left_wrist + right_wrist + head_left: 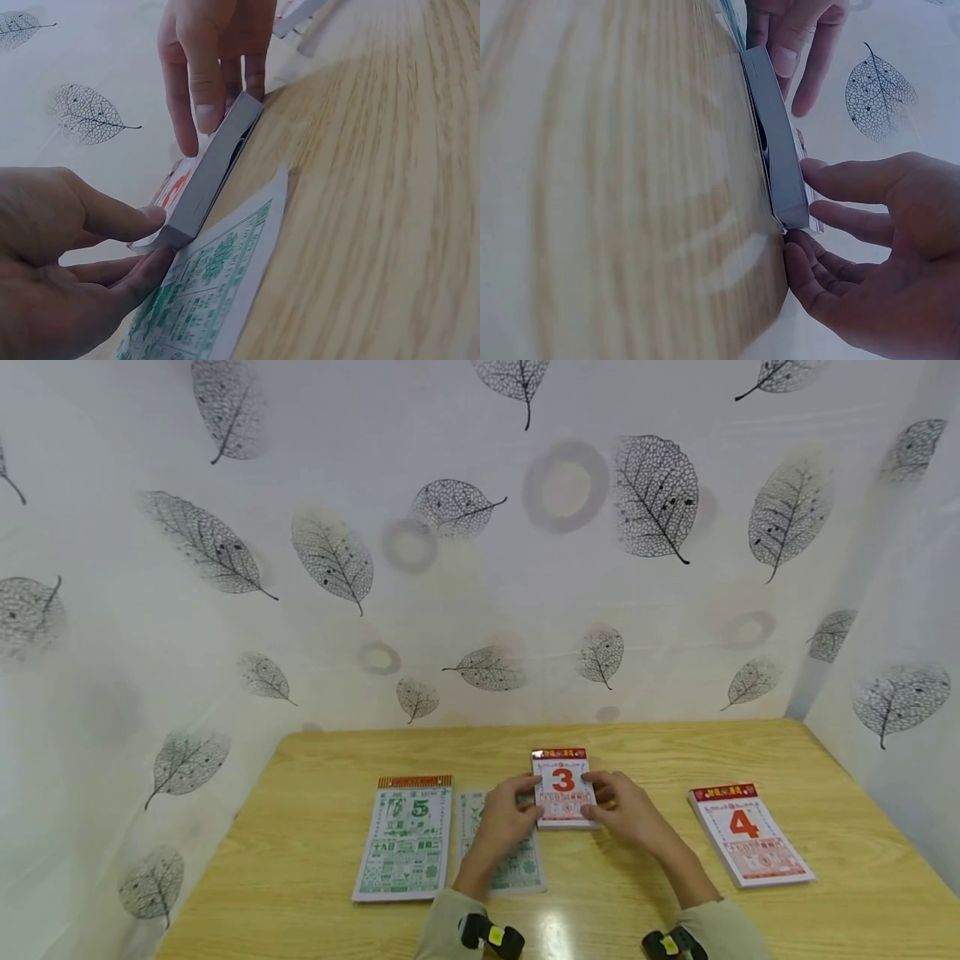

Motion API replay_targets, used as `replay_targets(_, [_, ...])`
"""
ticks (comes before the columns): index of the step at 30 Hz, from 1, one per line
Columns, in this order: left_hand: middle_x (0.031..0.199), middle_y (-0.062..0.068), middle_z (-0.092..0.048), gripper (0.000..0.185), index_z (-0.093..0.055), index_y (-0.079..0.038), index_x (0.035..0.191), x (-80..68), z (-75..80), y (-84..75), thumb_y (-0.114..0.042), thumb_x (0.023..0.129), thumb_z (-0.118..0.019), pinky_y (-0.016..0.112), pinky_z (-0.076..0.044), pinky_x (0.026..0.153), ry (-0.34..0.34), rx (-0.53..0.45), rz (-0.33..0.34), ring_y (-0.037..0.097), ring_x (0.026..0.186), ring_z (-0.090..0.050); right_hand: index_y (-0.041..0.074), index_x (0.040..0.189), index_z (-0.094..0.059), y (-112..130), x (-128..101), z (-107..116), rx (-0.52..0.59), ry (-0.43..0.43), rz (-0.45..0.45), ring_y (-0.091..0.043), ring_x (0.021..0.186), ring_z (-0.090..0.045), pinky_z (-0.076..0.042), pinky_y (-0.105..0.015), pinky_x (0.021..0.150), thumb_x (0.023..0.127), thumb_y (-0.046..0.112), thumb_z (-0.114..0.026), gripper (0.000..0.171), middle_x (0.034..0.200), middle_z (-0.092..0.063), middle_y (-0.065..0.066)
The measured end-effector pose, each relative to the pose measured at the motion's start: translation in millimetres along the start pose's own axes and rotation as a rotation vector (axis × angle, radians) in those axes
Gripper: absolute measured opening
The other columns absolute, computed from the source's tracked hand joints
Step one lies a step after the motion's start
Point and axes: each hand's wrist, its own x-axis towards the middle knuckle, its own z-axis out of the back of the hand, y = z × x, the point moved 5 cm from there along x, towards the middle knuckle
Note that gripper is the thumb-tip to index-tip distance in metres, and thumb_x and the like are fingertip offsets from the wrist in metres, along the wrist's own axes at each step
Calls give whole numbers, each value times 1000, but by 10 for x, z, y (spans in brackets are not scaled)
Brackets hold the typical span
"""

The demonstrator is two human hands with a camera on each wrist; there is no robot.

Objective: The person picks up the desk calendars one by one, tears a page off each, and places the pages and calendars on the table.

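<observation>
2 hands, left [504, 817] and right [626, 810], are pinching the red 3 pad [562, 785] by its lower corners, fingers curled around its edges, steadying it on the table [315, 860].

The left hand [504, 823] covers much of the loose green sheet [517, 870] beneath it. Small print on the red "3" pad [562, 781] is too tiny to read. Both sleeves run off the bottom edge.
</observation>
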Motion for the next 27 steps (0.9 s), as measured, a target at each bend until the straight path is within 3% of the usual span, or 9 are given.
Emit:
replay_targets(4, [141, 24, -58, 46, -66, 4, 130, -3, -23, 4, 12, 85, -72, 28, -60, 87, -2, 23, 23, 30, 109, -69, -13, 130, -60, 0, 4, -22, -6, 4, -23, -33, 96, -67, -61, -38, 77, 87, -1, -77, 48, 108, -58, -20])
replay_targets(11, [142, 20, -59, 44, -70, 3, 125, -6, -20, 6, 14, 83, -72, 27, -60, 84, -46, 12, 76, 26, 105, -70, -11, 128, -63, 33, 1, -13, -17, -35, -64, -34, 99, -68, -61, -40, 79, 84, -1, -79, 48, 112, -62, -22])
replay_targets(18, [140, 21, -61, 46, -70, 8, 121, -7, -5, 20, 20, 78, -69, 28, -61, 84, -87, -59, 50, 29, 107, -71, -7, 123, -68, 49, 2, 8, 48, -103, -102, -41, 107, -69, -60, -48, 89, 92, 5, -74, 33, 119, -66, -24])
replay_targets(23, [139, 20, -61, 50, -69, 9, 122, 13, -13, 5, 23, 74, -72, 27, -60, 85, -95, -96, 35, 28, 104, -71, -6, 121, -69, 20, 0, 52, 75, -154, -113, -46, 108, -68, -61, -47, 87, 90, 0, -73, 32, 123, -64, -26])
replay_targets(27, [138, 22, -60, 50, -69, 11, 120, 28, -15, -4, 25, 72, -70, 29, -59, 88, -113, -131, 18, 30, 104, -71, -9, 124, -67, -27, 14, 62, 118, -145, -127, -48, 112, -66, -61, -45, 88, 89, -3, -72, 35, 128, -61, -30])
